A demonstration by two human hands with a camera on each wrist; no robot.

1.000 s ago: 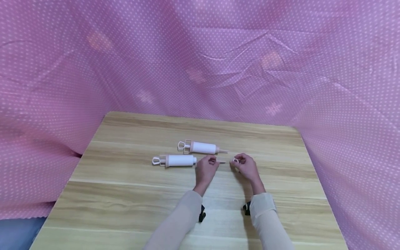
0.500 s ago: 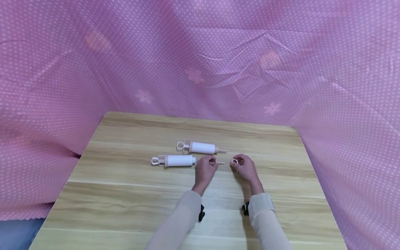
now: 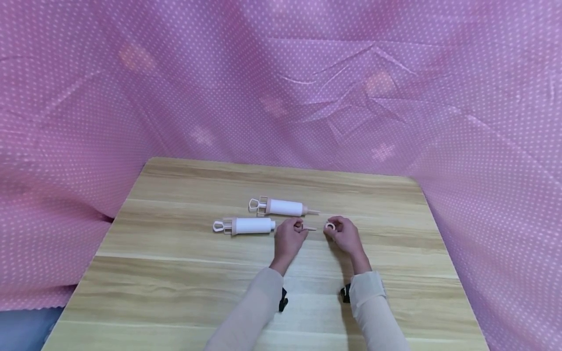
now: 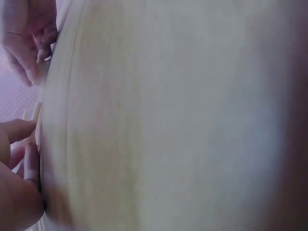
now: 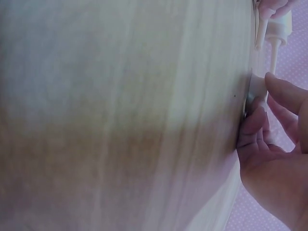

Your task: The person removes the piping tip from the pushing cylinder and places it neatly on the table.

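In the head view my left hand (image 3: 289, 241) pinches a thin beige nozzle (image 3: 311, 228), whose narrow end points right. Across a small gap my right hand (image 3: 348, 236) holds a small pale ring (image 3: 331, 226) between thumb and fingers. The right wrist view shows the ring (image 5: 258, 85) low against the tabletop, partly hidden by fingers. Left of my left hand lies a white syringe (image 3: 253, 225) with a looped plunger handle and a bare white front stub. Behind it lies a second syringe (image 3: 285, 207) with a beige collar and a nozzle attached.
Both syringes lie on a wood-grain table (image 3: 175, 287) with rounded far corners. A pink dotted cloth (image 3: 281, 97) hangs behind and beside it. Black straps (image 3: 283, 300) sit at both wrists, below light sleeves (image 3: 250, 307).
Both hands stay nearly in place. The ring's hole faces the head camera more than a second ago, and the nozzle has shifted slightly in my left fingers.
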